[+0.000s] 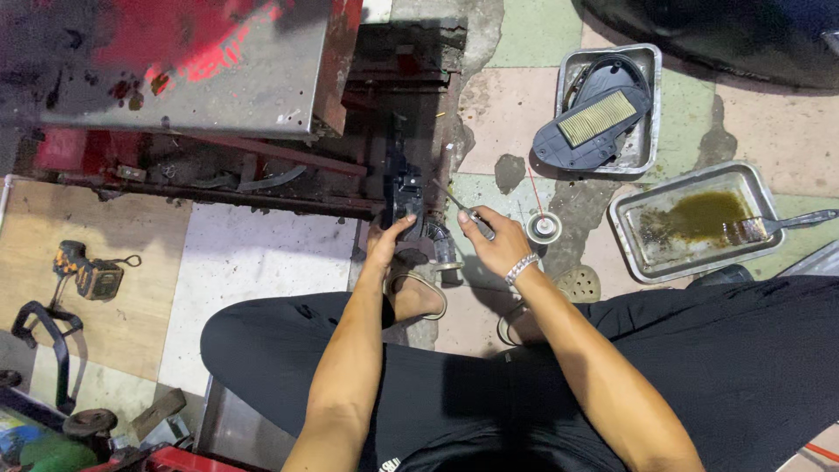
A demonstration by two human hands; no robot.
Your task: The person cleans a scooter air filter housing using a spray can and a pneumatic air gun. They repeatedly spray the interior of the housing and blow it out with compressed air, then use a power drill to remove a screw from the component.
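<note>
My left hand grips the lower end of a black mechanical part that stands upright on the floor against a red metal frame. In my right hand is a screwdriver, its shaft slanting up and left toward the part. A silver bracelet sits on that wrist. A small metal clamp piece lies between the two hands.
A metal tray holding an air filter is at the upper right. Another tray has brown oily liquid and a paintbrush. A spray can stands by my right hand. A power tool lies at left.
</note>
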